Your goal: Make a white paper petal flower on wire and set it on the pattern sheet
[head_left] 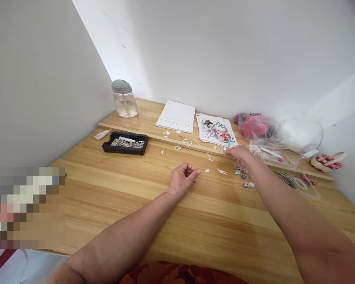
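My left hand [183, 179] is over the table, its fingers curled in toward the thumb; anything between them is too small to make out. Just right of it lies a small white oval piece [207, 170], with a white forked piece [221, 171] farther right. Reaching forward, my right hand [238, 153] has its fingertips together at the raised wooden strip, beside small pale oval pieces [219, 149]. What those fingertips grip, if anything, is hidden. Several spools of shiny thread or sequins [244, 176] sit below my right wrist.
A black tray of beads [106, 146] stands left, near a white glue tube [102, 134] and a lidded water jar [125, 103]. White sheets [177, 112] and colourful flower pictures [221, 134] lie behind. Bagged pink material [254, 125] and a small basket [327, 162] occupy the right.
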Demonstrator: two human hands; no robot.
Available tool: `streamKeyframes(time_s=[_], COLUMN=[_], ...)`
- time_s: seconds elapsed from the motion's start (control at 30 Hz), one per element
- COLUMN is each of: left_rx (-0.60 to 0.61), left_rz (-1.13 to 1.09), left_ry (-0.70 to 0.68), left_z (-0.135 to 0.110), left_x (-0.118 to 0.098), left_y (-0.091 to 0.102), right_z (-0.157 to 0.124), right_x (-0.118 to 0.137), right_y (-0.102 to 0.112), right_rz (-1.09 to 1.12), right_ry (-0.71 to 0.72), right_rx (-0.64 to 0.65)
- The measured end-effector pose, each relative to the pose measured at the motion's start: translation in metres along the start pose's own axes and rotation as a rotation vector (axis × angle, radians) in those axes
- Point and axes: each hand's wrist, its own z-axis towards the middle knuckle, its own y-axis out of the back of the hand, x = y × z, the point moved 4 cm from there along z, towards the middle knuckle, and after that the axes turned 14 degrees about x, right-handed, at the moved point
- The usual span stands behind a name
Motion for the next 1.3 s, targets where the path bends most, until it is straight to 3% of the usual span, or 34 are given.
streamKeyframes(time_s=[0.13, 0.27, 0.37, 0.5, 0.57, 0.7, 0.83, 1.1, 1.3], left_rx=[-0.005, 0.003, 0.007, 0.064, 0.132, 0.162, 0.164, 0.176, 0.149], left_rz=[-0.016, -0.052, -0.041, 0.059, 0.171, 0.45, 0.561, 0.592, 0.572], left_ry=[0.001, 0.005, -0.004, -0.023, -0.055, -0.189, -0.232, -0.231, -0.231], left_z=[0.002, 0.004, 0.004, -0.002, -0.005, -0.005, -0.002, -0.001, -0.001], left_x=[0.004, 0.007, 0.005, -0.001, -0.003, -0.008, -0.007, -0.004, -0.005], left_y=[-0.001, -0.001, -0.002, -0.006, -0.009, -0.009, -0.007, -0.008, -0.007], right_z=[-0.007, -0.012, -0.02, -0.04, -0.044, -0.027, -0.008, -0.004, -0.021], right_x=[0.004, 0.023, 0.062, 0.127, 0.157, 0.197, 0.212, 0.219, 0.218], right_y=[0.004, 0.013, -0.003, -0.064, -0.093, -0.133, -0.152, -0.165, -0.162], right_rz=[-0.092, -0.233, -0.362, -0.41, -0.451, -0.43, -0.403, -0.435, -0.462], right_ry=[-0.072, -0.046, 0.246, 0.658, 0.776, 0.706, 0.576, 0.448, 0.536], right_rx=[0.044, -0.038, -0.08, 0.086, 0.109, 0.116, 0.139, 0.173, 0.131])
